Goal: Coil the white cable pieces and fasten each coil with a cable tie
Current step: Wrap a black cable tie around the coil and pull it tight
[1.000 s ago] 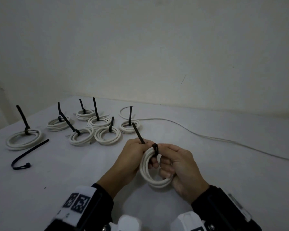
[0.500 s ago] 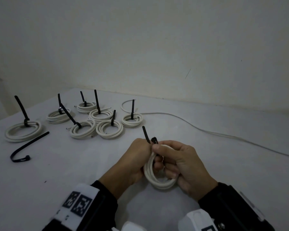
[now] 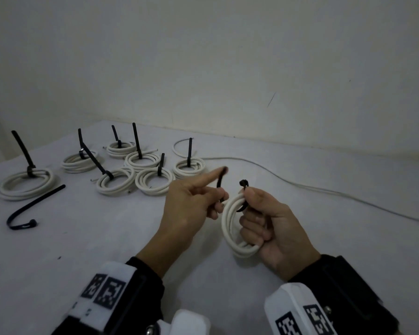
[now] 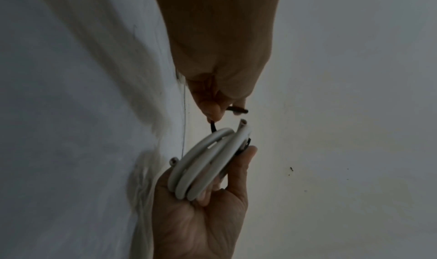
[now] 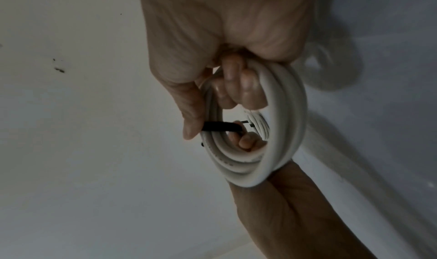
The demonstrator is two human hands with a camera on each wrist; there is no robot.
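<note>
My right hand point(image 3: 249, 206) grips a white cable coil point(image 3: 229, 223) upright above the table, fingers curled through its middle. A black cable tie point(image 3: 219, 186) runs through the coil. Its head point(image 3: 243, 183) sticks up above my right thumb. My left hand point(image 3: 218, 198), just left of the coil, pinches the tie's tail with the index finger pointing out straight. In the left wrist view the coil point(image 4: 208, 160) lies in my right palm and the tie point(image 4: 213, 127) leaves my left fingertips. In the right wrist view the tie point(image 5: 222, 129) crosses inside the coil point(image 5: 283, 123).
Several tied coils point(image 3: 155, 181) with upright black tie tails lie on the white table point(image 3: 107, 250) at the back left. A loose bent cable tie point(image 3: 34, 206) lies at the left. A long uncoiled white cable point(image 3: 300, 187) trails off right along the wall.
My hands have drawn apart. The left hand moved left with the tie's tail and its index finger straightened. The tie's head and tail, together before, now stand apart.
</note>
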